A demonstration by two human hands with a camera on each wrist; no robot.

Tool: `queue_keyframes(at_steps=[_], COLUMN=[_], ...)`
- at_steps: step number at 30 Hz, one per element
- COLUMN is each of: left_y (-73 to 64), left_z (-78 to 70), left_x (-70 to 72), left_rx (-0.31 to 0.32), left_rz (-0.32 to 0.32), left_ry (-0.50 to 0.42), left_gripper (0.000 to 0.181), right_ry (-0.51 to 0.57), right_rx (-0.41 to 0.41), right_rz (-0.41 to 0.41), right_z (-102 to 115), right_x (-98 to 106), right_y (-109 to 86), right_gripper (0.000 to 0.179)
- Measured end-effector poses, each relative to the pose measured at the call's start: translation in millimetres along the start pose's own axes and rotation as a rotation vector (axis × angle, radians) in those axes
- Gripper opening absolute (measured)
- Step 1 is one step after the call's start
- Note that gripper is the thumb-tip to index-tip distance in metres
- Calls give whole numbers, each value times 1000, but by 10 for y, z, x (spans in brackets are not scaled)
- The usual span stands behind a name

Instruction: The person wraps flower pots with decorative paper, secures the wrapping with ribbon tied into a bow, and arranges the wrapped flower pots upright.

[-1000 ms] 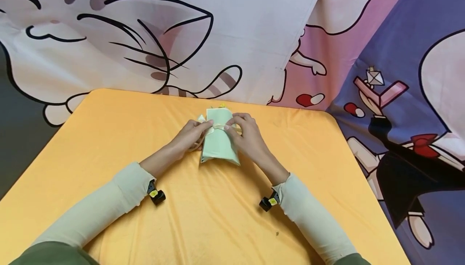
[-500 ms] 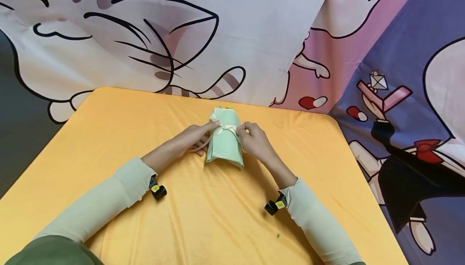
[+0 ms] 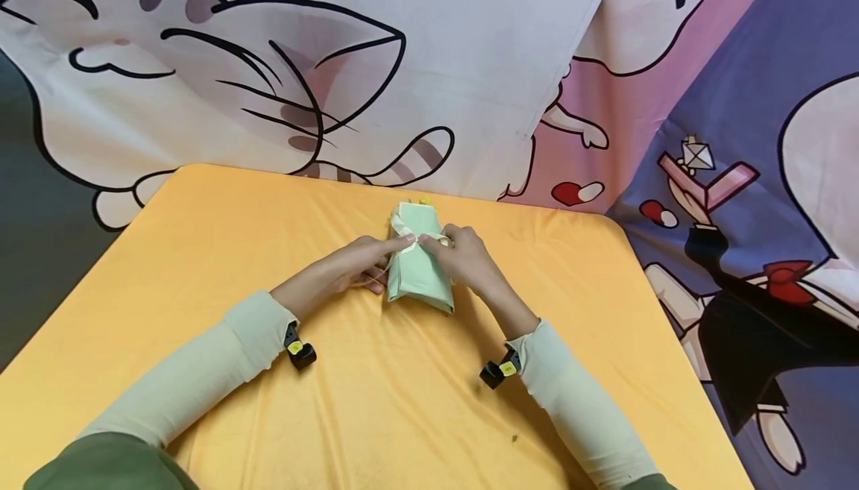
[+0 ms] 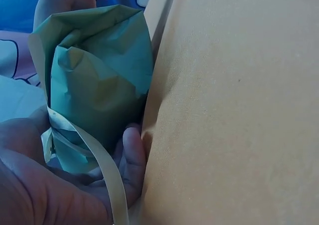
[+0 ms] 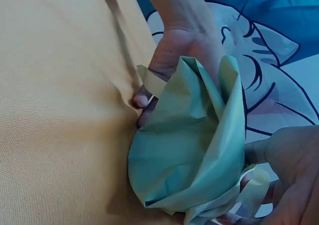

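Note:
A pale green paper-wrapped bundle lies on the table, a bit of yellow showing at its far end. Round its middle runs a cream ribbon, tied in front, with a loose tail hanging past my left palm. My left hand curls along the bundle's left side, thumb pressing the ribbon at the knot. From the right, my right hand pinches the ribbon, its thumb tip close to the left one. The folded paper end of the bundle faces the right wrist camera. The knot is mostly hidden under the thumbs.
A yellow cloth covers the table. Behind it hangs a printed curtain with a cartoon cat, meeting a purple printed one at the right. A small dark speck lies on the cloth near the front.
My right hand drew the ribbon out to the right, then came back in over the bundle. Both thumbs now meet at the knot. The bundle shifted slightly rightward in view.

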State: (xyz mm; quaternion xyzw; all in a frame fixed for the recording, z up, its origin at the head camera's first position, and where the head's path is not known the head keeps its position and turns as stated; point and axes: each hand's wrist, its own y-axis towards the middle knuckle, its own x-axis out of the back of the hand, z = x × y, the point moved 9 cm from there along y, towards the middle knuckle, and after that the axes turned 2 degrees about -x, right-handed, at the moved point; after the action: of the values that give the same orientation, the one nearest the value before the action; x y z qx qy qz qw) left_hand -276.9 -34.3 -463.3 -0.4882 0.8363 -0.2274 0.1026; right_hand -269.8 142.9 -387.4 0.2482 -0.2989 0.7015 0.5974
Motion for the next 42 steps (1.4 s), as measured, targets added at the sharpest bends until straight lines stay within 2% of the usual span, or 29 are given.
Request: queue_keyframes(at_steps=[6, 9, 14, 20, 24, 28, 32, 37, 39, 42], left_y=[20, 24, 27, 35, 23, 49, 46, 26, 20, -5], left_z=[21, 29, 46, 48, 3, -41, -68, -94, -126, -227], left_x=[10, 18, 22, 9, 8, -15, -24, -47, -35, 44], left_rx=[9, 9, 13, -1, -18, -37, -53, -56, -67, -115], left_rz=[-2, -7, -3, 44, 62, 81, 82, 96, 86, 26], left_ry=[31, 41, 52, 34, 58, 52, 24, -56, -77, -47], left_gripper=[73, 72, 72, 75, 80, 75, 67, 67, 67, 67], right_ry=[244, 336, 369, 366, 366, 385, 370, 376, 401, 425], right_rx=[-119, -192, -271, -287, -268, -255, -241, -221, -199, -134], right_rz=[80, 190, 415, 539, 564, 558, 535, 532, 533, 493], right_z=[-180, -282, -397, -412, -396, -380, -362, -319, -290, -223], right_x=[-50, -121, -240, -270, -251, -237, -225, -233, -243, -211], right_y=[45, 64, 41, 30, 28, 26, 27, 21, 28, 72], right_gripper=[38, 43, 60, 63, 61, 59, 61, 66, 66, 62])
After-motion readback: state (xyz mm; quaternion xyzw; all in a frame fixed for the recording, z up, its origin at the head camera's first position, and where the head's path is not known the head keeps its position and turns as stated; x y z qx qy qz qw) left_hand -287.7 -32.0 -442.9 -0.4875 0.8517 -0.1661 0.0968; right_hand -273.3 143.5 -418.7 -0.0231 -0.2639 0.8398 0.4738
